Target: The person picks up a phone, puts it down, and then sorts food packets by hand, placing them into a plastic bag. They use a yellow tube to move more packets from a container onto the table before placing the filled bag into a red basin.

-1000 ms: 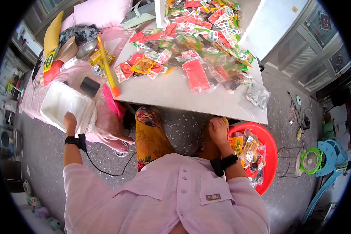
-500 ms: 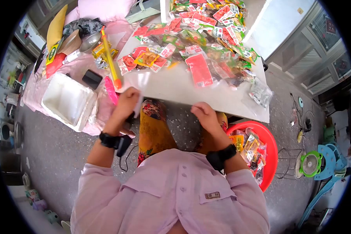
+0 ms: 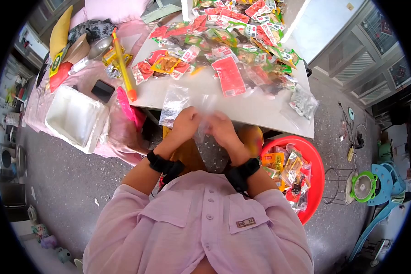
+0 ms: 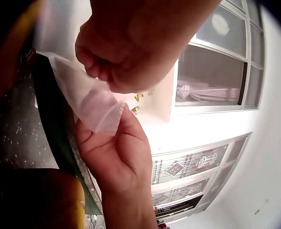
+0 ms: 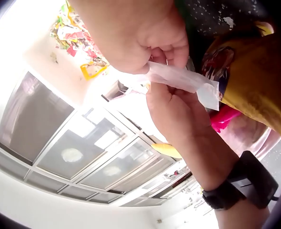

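Note:
Above the lap at the table's front edge, my left hand [image 3: 186,124] and right hand [image 3: 221,129] are close together. Between them they pinch a thin clear plastic bag [image 4: 90,98], which looks like a flattened strip in the right wrist view. More clear plastic [image 3: 174,106] sticks out beyond the left hand, over the table edge. In the left wrist view, the right hand [image 4: 119,160] grips the bag's edge between thumb and fingers, below the left hand [image 4: 126,47]. The left hand's curled fingers are partly hidden there.
Packaged snacks [image 3: 233,32] are heaped on the white table [image 3: 192,102]. A red basin [image 3: 316,182] of packets stands at the right. On the pink cloth at the left are a white foam box [image 3: 73,119], a phone [image 3: 102,90] and a yellow tube [image 3: 122,66].
My left hand has moved from the white foam box to the middle, bringing clear plastic. The right hand has left the knee, and both hands now hold the bag together.

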{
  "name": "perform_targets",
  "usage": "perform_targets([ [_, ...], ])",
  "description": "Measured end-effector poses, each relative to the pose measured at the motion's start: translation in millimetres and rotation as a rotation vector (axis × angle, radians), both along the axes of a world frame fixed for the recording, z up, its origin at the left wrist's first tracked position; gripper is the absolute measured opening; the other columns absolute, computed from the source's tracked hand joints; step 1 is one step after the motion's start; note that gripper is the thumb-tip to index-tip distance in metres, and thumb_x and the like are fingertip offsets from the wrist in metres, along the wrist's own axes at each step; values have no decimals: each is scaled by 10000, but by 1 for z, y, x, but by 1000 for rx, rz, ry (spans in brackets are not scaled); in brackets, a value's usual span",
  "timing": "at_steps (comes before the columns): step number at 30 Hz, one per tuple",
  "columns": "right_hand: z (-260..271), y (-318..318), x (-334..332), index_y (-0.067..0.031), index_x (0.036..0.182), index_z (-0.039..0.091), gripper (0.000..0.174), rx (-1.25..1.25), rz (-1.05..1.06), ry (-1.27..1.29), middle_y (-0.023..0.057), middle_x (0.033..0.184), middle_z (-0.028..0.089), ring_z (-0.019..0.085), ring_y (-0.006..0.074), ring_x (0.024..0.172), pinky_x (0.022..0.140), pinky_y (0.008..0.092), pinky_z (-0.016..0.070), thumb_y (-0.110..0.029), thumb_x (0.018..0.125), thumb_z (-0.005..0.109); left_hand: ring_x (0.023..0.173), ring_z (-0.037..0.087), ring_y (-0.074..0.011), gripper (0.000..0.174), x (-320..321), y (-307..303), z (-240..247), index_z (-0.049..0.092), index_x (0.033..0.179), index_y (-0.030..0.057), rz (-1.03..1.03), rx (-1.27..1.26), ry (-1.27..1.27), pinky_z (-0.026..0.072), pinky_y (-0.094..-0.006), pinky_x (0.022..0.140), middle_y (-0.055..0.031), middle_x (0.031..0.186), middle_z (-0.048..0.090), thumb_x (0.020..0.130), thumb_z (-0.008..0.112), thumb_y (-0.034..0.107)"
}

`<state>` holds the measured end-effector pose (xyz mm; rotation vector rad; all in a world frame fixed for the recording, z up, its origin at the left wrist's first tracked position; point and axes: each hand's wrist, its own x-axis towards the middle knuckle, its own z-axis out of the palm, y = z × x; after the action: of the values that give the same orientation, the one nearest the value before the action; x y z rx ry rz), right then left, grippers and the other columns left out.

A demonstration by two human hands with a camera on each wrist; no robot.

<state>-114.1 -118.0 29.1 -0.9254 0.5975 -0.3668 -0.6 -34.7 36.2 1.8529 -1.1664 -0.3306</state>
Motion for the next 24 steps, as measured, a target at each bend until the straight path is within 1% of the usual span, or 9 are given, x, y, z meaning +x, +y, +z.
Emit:
perform_targets([
  [3,-5,-7,-2,-60,893,506,129,98,9,-54,28,791,531,517,114,686,587,248,450,-142,801,466,547,473,-175,165,-1,0,3,485,677,0,36,32,286,380,-288,521,-94,585,469,744,541,140],
  [6,-11,-10,2,-57,877,507,114,90,-6,-68,38,764,533,518,118,665,580,248,449,-125,802,455,603,480,-156,170,-1,1,-2,494,721,6,78,-77,84,388,-284,545,-91,628,476,738,559,162],
  [9,-7,-9,8,-53,851,510,102,45,8,-95,43,736,533,514,117,636,556,236,435,-122,802,454,679,487,-176,195,-18,7,8,497,801,12,-17,-96,-67,402,-288,591,-103,704,493,723,571,175],
  [12,1,-11,12,-43,820,515,96,3,109,-116,47,716,532,504,114,610,535,227,419,-119,798,460,755,489,-238,225,-20,10,16,486,868,15,-32,9,-162,410,-305,638,-132,783,502,712,559,160],
  [14,2,-14,14,-31,803,519,97,-45,153,-54,48,704,531,498,109,597,527,226,410,-112,791,466,731,494,-278,190,-19,8,12,493,854,16,-10,-23,-217,414,-318,629,-146,767,508,709,538,131],
  [17,-2,-20,19,-15,779,521,111,-463,141,71,51,689,530,497,117,595,538,246,416,-116,779,478,704,494,-327,140,-14,6,11,492,794,24,80,-81,-186,408,-373,606,-157,730,514,693,521,117],
  [20,-5,-28,23,-5,761,519,125,-845,-49,118,73,666,520,504,141,609,563,278,419,-127,763,490,648,499,-330,95,-3,5,23,495,750,30,189,-174,-281,407,-398,566,-146,680,512,684,507,97],
  [23,18,-38,15,-8,772,523,143,-875,-65,77,121,686,526,525,210,635,600,316,423,-148,743,512,585,502,-314,75,5,-5,40,496,732,33,206,-155,-505,408,-391,520,-129,647,505,672,503,77],
  [24,17,-46,14,-10,785,518,149,-996,-128,119,134,711,531,529,234,659,611,330,424,-150,734,519,565,502,-309,72,7,-9,43,496,726,34,199,-127,-585,408,-387,505,-124,640,502,666,504,71],
])
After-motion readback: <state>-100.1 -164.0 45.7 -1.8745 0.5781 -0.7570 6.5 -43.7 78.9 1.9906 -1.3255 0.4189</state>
